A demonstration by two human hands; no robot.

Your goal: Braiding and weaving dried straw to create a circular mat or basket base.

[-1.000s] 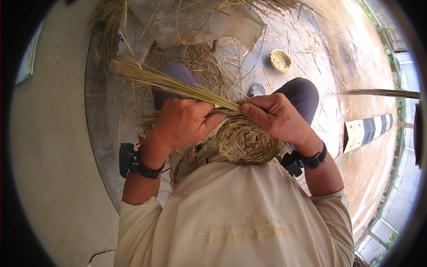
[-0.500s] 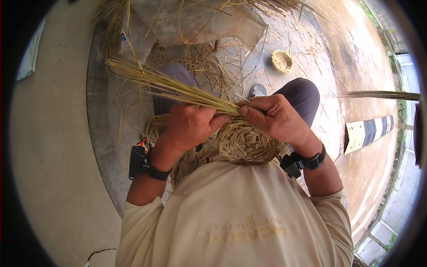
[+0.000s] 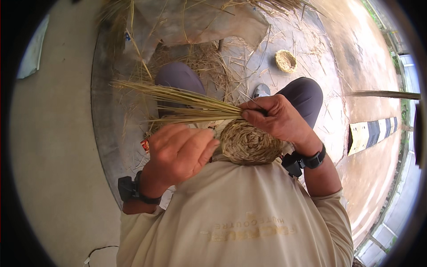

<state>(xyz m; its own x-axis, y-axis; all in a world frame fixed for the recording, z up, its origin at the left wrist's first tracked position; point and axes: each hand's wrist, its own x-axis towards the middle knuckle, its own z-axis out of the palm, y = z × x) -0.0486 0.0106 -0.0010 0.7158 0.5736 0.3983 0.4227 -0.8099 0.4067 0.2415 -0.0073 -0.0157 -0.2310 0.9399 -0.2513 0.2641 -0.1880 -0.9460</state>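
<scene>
My right hand [image 3: 273, 116] pinches the root end of a bundle of yellow-green straw [image 3: 191, 104] between thumb and fingers. The stalks fan out to the left over my knee. Just beneath that hand, against my shirt, lies a round coiled straw piece [image 3: 251, 143], its spiral rows showing; its upper edge meets the bundle's held end. My left hand [image 3: 180, 153] is apart from the bundle, below its loose stalks. Its fingers are loosely bent and slightly blurred, thumb and forefinger a little apart, with nothing visible between them.
A small round straw basket [image 3: 285, 61] stands on the floor beyond my right knee. Loose straw and a translucent plastic sheet [image 3: 200, 22] lie ahead. At right are a black-and-white striped strip [image 3: 373, 133] and a bundle of thin dark stalks [image 3: 384, 94].
My left hand has let go of the bundle and moved down and left. The stalks have spread wider, some dropping lower. My right hand keeps its grip.
</scene>
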